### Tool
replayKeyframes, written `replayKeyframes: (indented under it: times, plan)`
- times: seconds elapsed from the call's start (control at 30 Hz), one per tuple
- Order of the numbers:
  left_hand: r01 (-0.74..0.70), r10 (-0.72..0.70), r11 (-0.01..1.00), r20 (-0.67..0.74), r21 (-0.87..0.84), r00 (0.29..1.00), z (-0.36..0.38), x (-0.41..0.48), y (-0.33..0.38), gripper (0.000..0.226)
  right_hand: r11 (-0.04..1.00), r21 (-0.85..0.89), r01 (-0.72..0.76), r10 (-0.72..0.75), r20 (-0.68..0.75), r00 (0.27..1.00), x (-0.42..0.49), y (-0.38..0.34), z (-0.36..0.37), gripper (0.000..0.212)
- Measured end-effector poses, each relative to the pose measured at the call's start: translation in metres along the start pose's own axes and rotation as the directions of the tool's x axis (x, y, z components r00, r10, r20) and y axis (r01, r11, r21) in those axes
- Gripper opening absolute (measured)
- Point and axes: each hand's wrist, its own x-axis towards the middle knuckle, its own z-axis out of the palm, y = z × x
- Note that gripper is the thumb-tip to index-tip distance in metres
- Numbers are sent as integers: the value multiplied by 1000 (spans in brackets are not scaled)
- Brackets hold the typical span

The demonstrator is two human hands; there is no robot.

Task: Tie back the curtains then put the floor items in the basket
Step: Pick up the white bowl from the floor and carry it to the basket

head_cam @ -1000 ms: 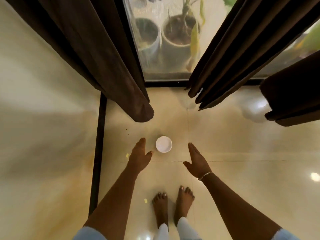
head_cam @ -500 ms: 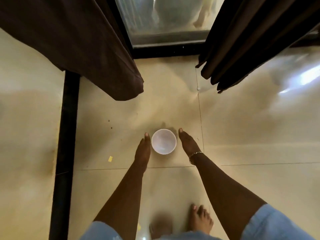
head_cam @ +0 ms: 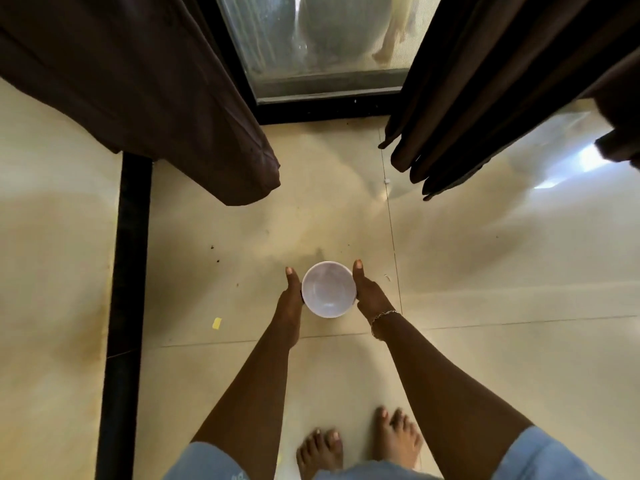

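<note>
Short sleeves, light blue: left sleeve (head_cam: 207,460), right sleeve (head_cam: 550,455); forearms uncovered; thin metal chain bracelet (head_cam: 382,317) at wrist of right hand (head_cam: 370,296); feet bare, left foot (head_cam: 320,452), right foot (head_cam: 398,441); pale blue garment hem (head_cam: 363,472) at near edge.

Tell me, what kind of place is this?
Most likely a room in a home, beside a big glass door or window. Dark curtains hang at each side of it, the floor is shiny tile, and a barefoot person holds a white bowl between left hand and right hand.

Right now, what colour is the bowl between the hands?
The bowl is plain white, seen best in the head view.
</note>
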Motion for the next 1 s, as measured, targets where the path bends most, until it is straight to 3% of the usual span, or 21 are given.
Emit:
replayKeyframes:
  times: [0.1,0.43,0.6,0.83,1.0]
  plan:
    - [-65,67,995,21,-73,998,-8,-55,23,67,995,101,5,-4,-3,1000,-50,-26,-13,71]
    - [-184,184,974,-11,-131,983,-14,-274,151,56,986,120,113,-112,-18,994,-267,-169,-74,60]
    - [-256,262,948,6,-189,965,-8,-374,221,69,950,229,210,-207,-39,978,-375,-232,-109,54]
    - [-357,401,897,144,-260,905,15,-496,309,66,871,378,314,-297,-103,949,-503,-282,-160,54]
    - [-438,484,874,292,-210,825,61,-554,354,66,805,416,424,-355,-235,905,-562,-300,-219,56]
